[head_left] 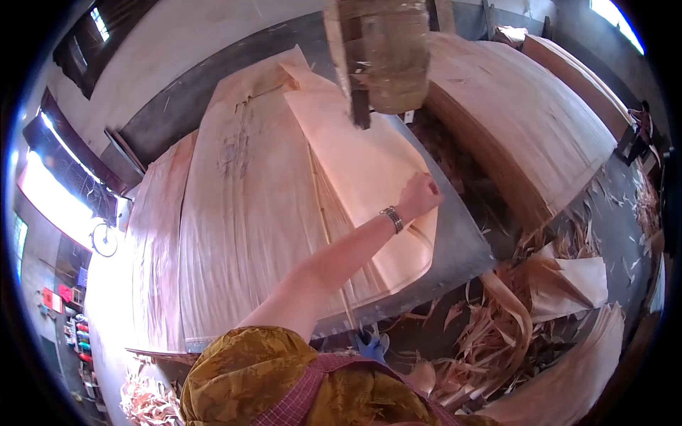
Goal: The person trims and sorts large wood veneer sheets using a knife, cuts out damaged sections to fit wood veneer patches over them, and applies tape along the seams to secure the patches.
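Left hand: While the left arm reaches outward across the work, the left hand (420, 195) is at the right-hand edge of the sheet, fingers curled nearly closed; whether they pinch that edge, I cannot tell.
Wrist: It carries a silver metal-link band (392, 219).
Sheet: The large, smooth, pale peach veneer sheet (355, 156) lies on top of the broad, wrinkled, streaked wood sheets (234, 184), its near end bent and curving.
Bearing: Most of the sheet lies to the left of the hand and beyond it; its long axis runs from the far end towards the wearer, slanting right as it nears.
Nearer arm: The left, already at the edge.
Right hand: Not identifiable in view.
Thin pale rod (347, 302): Along the sheet's left side, its lower end beside a blue object (372, 346) I cannot name.
Grey flat surface (458, 245): Beside and beneath the sheet's right-hand edge.
Hanging wooden block (391, 60): In front of the sheet's far part, blurred.
Tall veneer stack (518, 121): Right of the hand, across a gap.
Curled wood scraps (497, 341): Heaped on the floor, lower right.
Shelving (79, 341): Far left, bearing small red and green items, too small to identify.
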`<state>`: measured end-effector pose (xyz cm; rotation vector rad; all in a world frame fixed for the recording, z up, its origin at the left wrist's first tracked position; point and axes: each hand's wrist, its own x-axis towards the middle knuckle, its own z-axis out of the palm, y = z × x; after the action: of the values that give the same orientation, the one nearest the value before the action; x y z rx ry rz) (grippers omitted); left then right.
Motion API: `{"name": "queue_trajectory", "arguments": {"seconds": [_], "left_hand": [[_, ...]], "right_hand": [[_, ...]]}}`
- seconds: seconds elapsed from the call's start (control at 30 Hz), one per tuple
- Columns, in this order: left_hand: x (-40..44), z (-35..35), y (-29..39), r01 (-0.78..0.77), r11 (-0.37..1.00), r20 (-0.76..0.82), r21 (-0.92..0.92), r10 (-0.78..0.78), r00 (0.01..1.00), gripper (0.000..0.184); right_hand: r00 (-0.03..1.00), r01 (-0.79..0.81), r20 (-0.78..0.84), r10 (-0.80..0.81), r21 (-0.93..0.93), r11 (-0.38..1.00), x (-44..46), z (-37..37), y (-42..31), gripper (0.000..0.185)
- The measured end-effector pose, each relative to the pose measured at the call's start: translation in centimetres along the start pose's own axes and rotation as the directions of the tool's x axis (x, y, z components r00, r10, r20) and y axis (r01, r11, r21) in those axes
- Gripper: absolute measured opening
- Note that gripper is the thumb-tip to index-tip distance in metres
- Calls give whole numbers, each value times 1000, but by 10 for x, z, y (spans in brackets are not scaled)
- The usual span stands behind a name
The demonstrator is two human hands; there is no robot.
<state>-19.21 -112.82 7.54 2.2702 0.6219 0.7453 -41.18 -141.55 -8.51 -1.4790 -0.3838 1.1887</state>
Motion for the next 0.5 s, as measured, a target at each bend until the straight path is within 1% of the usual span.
{"name": "queue_trajectory", "arguments": {"seconds": [0.07, 0.17, 0.23, 0.27, 0.3, 0.33, 0.37, 0.4, 0.47, 0.5], "left_hand": [[2, 12, 11, -35, 999, 7, -14, 35, 999, 16], [5, 28, 16, -63, 995, 10, -80, 64, 998, 16], [9, 37, 17, -54, 995, 19, -88, 56, 998, 17], [11, 41, 16, -48, 995, 25, -93, 51, 998, 17], [11, 45, 14, -30, 997, 77, -75, 36, 996, 19], [11, 48, 13, -12, 998, 126, -58, 20, 992, 22], [10, 47, 13, 4, 999, 171, -40, 3, 985, 24], [6, 43, 17, 42, 998, 250, -43, -30, 968, 27], [-10, 31, 24, 118, 992, 397, -37, -94, 913, 35], [-21, 22, 25, 42, 995, 332, -86, -11, 943, 34]], "right_hand": [[1000, 10, -9, -10, -10, 1000, 0, -1, -14, 23], [999, 37, -25, -38, -37, 999, 1, -4, -42, 24], [998, 56, -20, -57, -22, 998, 9, -4, -47, 24], [997, 72, -1, -72, 41, 997, 25, -5, -30, 26], [996, 84, 18, -86, 105, 991, 41, -5, -15, 28], [996, 11, 85, -24, 149, 989, 58, -10, -4, 28], [994, -48, 107, 34, 133, 990, 61, -11, -9, 28], [987, -108, 128, 92, 116, 987, 63, -11, -22, 28], [983, -156, 116, 142, 129, 979, 62, -12, -52, 28], [980, -182, 111, 168, 137, 974, 60, -13, -60, 28]]}}
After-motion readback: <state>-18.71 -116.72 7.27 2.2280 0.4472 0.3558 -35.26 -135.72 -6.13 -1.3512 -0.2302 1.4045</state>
